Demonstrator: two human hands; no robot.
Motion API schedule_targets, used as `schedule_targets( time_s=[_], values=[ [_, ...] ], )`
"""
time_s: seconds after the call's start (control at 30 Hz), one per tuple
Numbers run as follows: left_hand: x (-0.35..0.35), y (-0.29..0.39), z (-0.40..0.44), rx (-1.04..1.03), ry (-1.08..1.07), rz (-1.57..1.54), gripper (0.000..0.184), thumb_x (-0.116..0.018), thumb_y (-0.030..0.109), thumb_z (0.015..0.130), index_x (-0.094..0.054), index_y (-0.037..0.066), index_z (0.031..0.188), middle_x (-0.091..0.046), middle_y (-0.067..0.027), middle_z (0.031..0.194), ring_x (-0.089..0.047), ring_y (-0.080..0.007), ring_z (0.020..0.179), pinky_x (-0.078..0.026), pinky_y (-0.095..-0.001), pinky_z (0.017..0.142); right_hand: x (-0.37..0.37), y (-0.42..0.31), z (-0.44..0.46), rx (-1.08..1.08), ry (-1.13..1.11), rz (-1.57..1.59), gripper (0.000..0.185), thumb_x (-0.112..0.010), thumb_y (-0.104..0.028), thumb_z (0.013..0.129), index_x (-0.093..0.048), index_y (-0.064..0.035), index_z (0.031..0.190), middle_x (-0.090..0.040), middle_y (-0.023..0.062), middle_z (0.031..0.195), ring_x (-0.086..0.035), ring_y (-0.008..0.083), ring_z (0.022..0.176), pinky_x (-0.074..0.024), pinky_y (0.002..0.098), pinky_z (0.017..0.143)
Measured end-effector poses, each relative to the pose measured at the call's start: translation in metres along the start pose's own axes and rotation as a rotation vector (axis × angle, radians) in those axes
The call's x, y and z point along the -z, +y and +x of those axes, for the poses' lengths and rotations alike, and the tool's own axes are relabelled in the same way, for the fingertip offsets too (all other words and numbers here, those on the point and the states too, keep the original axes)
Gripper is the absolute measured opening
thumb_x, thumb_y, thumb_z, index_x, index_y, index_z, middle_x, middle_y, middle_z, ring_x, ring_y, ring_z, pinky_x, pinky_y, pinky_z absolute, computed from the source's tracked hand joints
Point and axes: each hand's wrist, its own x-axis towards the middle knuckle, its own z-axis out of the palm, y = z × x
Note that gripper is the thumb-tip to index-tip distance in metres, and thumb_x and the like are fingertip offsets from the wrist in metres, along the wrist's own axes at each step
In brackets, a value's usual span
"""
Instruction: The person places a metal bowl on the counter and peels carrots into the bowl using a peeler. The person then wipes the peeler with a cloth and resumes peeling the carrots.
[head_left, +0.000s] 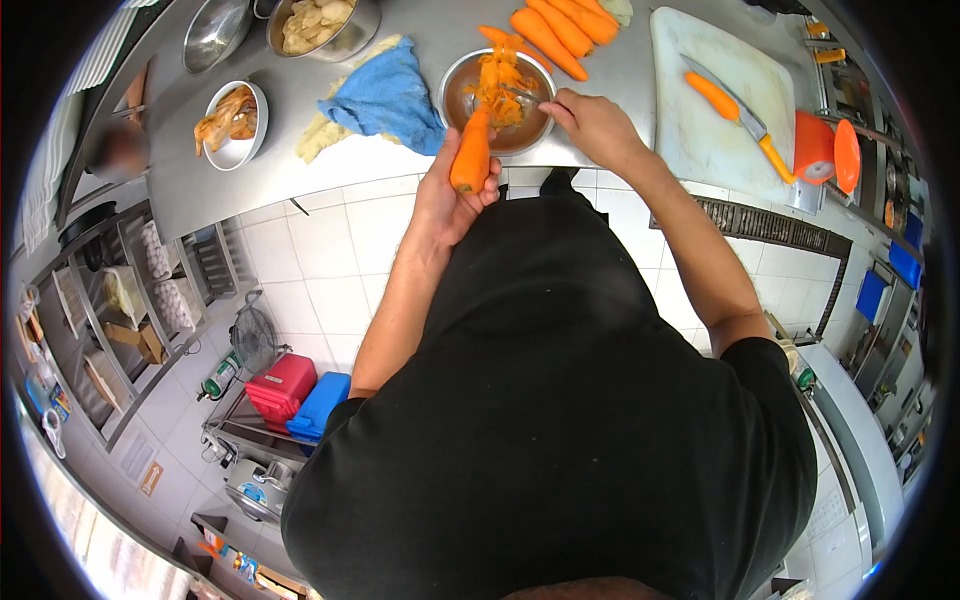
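My left hand point(452, 200) is wrapped round a carrot point(470, 162), its thick end toward me and its narrow end over the bowl's near rim. My right hand point(598, 128) is closed on a peeler point(524, 95), a slim metal tool mostly hidden by the fingers, over the bowl's right side. Orange peelings point(503, 78) lie in the metal bowl point(446, 82). Behind it, several bright orange carrots point(560, 30) lie together on the steel counter point(610, 75).
On the right, a white cutting board point(690, 150) carries a yellow-handled knife point(745, 115) and another carrot point(711, 95). Left of the bowl lies a crumpled blue cloth point(385, 92). A white bowl point(263, 125) and a pot of pale slices point(355, 40) stand farther left.
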Motion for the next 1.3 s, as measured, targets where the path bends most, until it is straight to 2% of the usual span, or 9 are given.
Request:
schedule_targets(
  time_s=[0.17,0.27,0.33,0.43,0.67,0.87,0.97,1.1,1.3],
  values=[
    [0.003,-0.004,0.012,-0.016,0.066,0.016,0.056,-0.036,0.049,0.115,-0.06,0.003,0.137,-0.069,-0.011,0.095,-0.058,-0.0173,0.066,-0.048,-0.0275,0.06,0.008,-0.043,-0.032,0.189,-0.077,0.194,0.038,-0.055,-0.044,0.109,-0.067,-0.0085,0.104,-0.074,0.0181,0.092,-0.07,0.0436,0.088,-0.0541,0.0536,0.077],
    [0.016,-0.005,0.023,0.018,-0.061,-0.091,0.057,-0.036,0.05,0.116,-0.059,0.001,0.132,-0.066,-0.0132,0.087,-0.057,-0.0213,0.064,-0.044,-0.0326,0.059,0.009,-0.062,-0.044,0.272,-0.096,0.246,0.03,-0.059,-0.038,0.108,-0.063,-0.0084,0.103,-0.071,0.0176,0.087,-0.069,0.0428,0.084,-0.052,0.0509,0.072],
    [0.014,-0.005,0.022,0.019,-0.078,-0.086,0.053,-0.038,0.046,0.115,-0.06,0.002,0.134,-0.065,-0.0113,0.087,-0.054,-0.0179,0.063,-0.044,-0.0302,0.06,0.005,-0.061,-0.045,0.304,-0.067,0.231,0.028,-0.06,-0.038,0.108,-0.063,-0.0098,0.106,-0.072,0.0154,0.088,-0.07,0.0416,0.085,-0.0531,0.0507,0.072],
    [0.013,-0.005,0.019,0.016,-0.093,-0.071,0.054,-0.037,0.046,0.115,-0.061,0.001,0.133,-0.061,-0.0102,0.081,-0.051,-0.0179,0.061,-0.042,-0.0311,0.059,-0.01,-0.041,-0.035,0.297,0.039,0.146,0.036,-0.053,-0.046,0.11,-0.065,-0.0118,0.111,-0.076,0.0134,0.093,-0.072,0.0391,0.087,-0.0561,0.0521,0.075],
    [0.011,0.004,0.006,0.042,-0.278,0.006,0.057,-0.036,0.047,0.116,-0.059,0.001,0.138,-0.059,-0.0098,0.078,-0.05,-0.0163,0.061,-0.041,-0.0305,0.061,-0.006,0.007,0.0,0.064,0.018,-0.09,0.042,-0.05,-0.047,0.111,-0.066,-0.0085,0.111,-0.076,0.0156,0.097,-0.072,0.0409,0.093,-0.0563,0.0534,0.077],
    [-0.006,0.006,0.004,0.002,-0.034,0.092,0.056,-0.035,0.045,0.116,-0.061,0.001,0.137,-0.066,-0.0112,0.087,-0.058,-0.0195,0.068,-0.045,-0.0312,0.064,-0.002,-0.014,-0.013,-0.018,0.007,0.033,0.039,-0.051,-0.045,0.111,-0.066,-0.0092,0.11,-0.075,0.0162,0.095,-0.071,0.0421,0.092,-0.0555,0.0537,0.077],
    [0.002,0.002,0.013,0.022,0.015,0.037,0.055,-0.035,0.045,0.115,-0.061,0.0,0.135,-0.065,-0.0111,0.087,-0.059,-0.0212,0.07,-0.048,-0.0328,0.065,-0.002,-0.031,-0.031,0.175,-0.013,0.167,0.036,-0.054,-0.044,0.11,-0.065,-0.0103,0.11,-0.074,0.0156,0.093,-0.071,0.0421,0.091,-0.0553,0.0531,0.076],
    [0.01,0.0,0.022,0.032,-0.048,-0.023,0.056,-0.036,0.046,0.115,-0.062,-0.001,0.13,-0.064,-0.0113,0.085,-0.057,-0.0219,0.066,-0.047,-0.034,0.064,0.004,-0.052,-0.047,0.344,-0.056,0.2,0.034,-0.059,-0.045,0.107,-0.067,-0.0121,0.106,-0.075,0.0117,0.091,-0.073,0.0368,0.087,-0.056,0.0494,0.074],
    [0.009,-0.002,0.023,0.081,-0.067,-0.023,0.056,-0.035,0.045,0.115,-0.062,-0.002,0.128,-0.061,-0.0106,0.08,-0.052,-0.0192,0.061,-0.041,-0.0311,0.059,-0.01,-0.025,-0.027,0.297,0.014,0.073,0.037,-0.057,-0.049,0.107,-0.07,-0.0135,0.107,-0.076,0.0103,0.093,-0.073,0.0357,0.088,-0.0564,0.0483,0.073]
  ],
)
